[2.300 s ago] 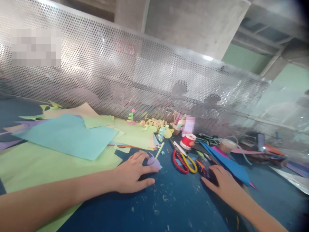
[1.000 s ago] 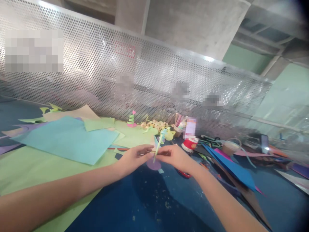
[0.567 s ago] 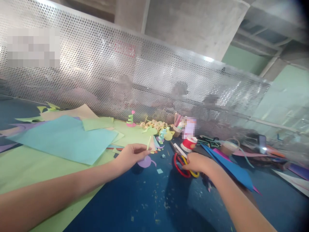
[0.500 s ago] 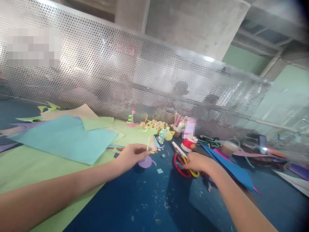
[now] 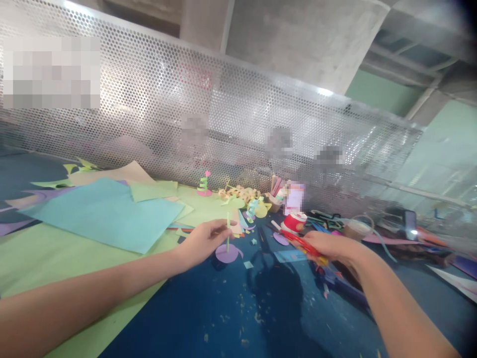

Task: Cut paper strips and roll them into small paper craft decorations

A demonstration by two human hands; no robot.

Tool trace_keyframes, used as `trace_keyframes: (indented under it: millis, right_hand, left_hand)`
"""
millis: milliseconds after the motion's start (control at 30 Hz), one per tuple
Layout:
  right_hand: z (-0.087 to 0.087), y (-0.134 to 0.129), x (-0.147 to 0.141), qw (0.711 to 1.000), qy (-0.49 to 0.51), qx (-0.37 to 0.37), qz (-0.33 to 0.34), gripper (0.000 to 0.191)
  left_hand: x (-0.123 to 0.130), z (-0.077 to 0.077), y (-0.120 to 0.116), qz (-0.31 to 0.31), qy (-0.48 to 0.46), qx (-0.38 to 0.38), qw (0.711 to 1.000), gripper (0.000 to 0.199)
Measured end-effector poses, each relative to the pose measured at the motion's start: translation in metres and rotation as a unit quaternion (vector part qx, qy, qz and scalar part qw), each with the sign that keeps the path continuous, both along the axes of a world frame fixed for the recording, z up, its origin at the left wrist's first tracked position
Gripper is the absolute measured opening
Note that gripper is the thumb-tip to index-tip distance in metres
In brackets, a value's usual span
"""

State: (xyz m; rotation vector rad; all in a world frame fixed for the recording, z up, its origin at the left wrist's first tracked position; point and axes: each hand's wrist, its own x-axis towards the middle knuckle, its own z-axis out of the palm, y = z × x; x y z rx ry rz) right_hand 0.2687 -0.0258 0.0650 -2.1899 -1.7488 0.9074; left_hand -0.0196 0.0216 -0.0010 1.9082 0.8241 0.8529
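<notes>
My left hand pinches a thin pale green stick, which stands upright on a purple paper disc. A narrow purple tail curls off the disc's right side. In my right hand are scissors with red and yellow handles, raised over the table, blades pointing left and away from me. Beneath them lie a small purple paper piece and a light blue strip. A red and white paper cup stands just behind the scissors.
Large green and blue paper sheets cover the left side. Small paper models and curled paper stand at the back before a perforated metal screen. A glue gun-like dark blue object, a phone and coloured papers lie to the right.
My right hand has lifted the scissors off the table and turned them, uncovering the purple piece and light blue strip. My left hand stays on the green stick, nearly still.
</notes>
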Motion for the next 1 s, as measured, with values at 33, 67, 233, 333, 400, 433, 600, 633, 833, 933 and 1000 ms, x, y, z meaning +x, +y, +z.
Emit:
trace_keyframes:
  millis: [33, 67, 233, 333, 400, 433, 600, 633, 833, 933, 1000]
  right_hand:
    - [0.002, -0.002, 0.001, 1.0, 0.027, 0.003, -0.007, 0.043]
    - [0.004, -0.004, 0.003, 0.999, 0.05, 0.008, -0.012, 0.042]
    - [0.01, -0.005, 0.003, 0.985, 0.155, 0.072, 0.018, 0.05]
    - [0.008, -0.003, -0.011, 0.969, 0.183, 0.149, 0.08, 0.051]
    - [0.005, -0.002, -0.028, 0.966, 0.122, 0.196, 0.117, 0.048]
    - [0.003, -0.001, -0.038, 0.964, 0.072, 0.215, 0.138, 0.045]
    - [-0.01, -0.005, -0.083, 0.937, -0.099, 0.261, 0.21, 0.037]
    - [-0.013, -0.006, -0.088, 0.932, -0.139, 0.261, 0.21, 0.038]
    - [-0.019, -0.008, -0.094, 0.899, -0.283, 0.278, 0.186, 0.043]
    - [-0.018, -0.008, -0.095, 0.891, -0.295, 0.285, 0.197, 0.044]
    - [-0.018, -0.009, -0.096, 0.889, -0.298, 0.283, 0.201, 0.045]
  left_hand:
    - [0.0, 0.0, 0.001, 0.003, -0.001, 0.002, 1.0, 0.03]
    - [-0.001, 0.0, 0.002, 0.008, -0.001, 0.007, 1.0, 0.031]
    - [-0.002, 0.0, 0.006, 0.033, -0.004, 0.027, 0.999, 0.037]
    - [-0.005, 0.003, 0.008, 0.046, 0.002, 0.027, 0.999, 0.038]
    - [-0.007, 0.005, 0.009, 0.046, -0.002, 0.027, 0.999, 0.039]
    - [-0.008, 0.005, 0.01, 0.045, -0.004, 0.029, 0.999, 0.039]
    - [-0.012, 0.003, 0.016, 0.048, -0.011, 0.043, 0.998, 0.034]
    - [-0.012, 0.002, 0.018, 0.051, -0.012, 0.045, 0.998, 0.034]
    - [-0.009, 0.002, 0.016, 0.03, -0.025, 0.016, 0.999, 0.033]
    - [-0.007, 0.003, 0.012, 0.009, -0.017, -0.005, 1.0, 0.032]
    - [-0.007, 0.002, 0.011, -0.003, -0.016, -0.01, 1.0, 0.032]
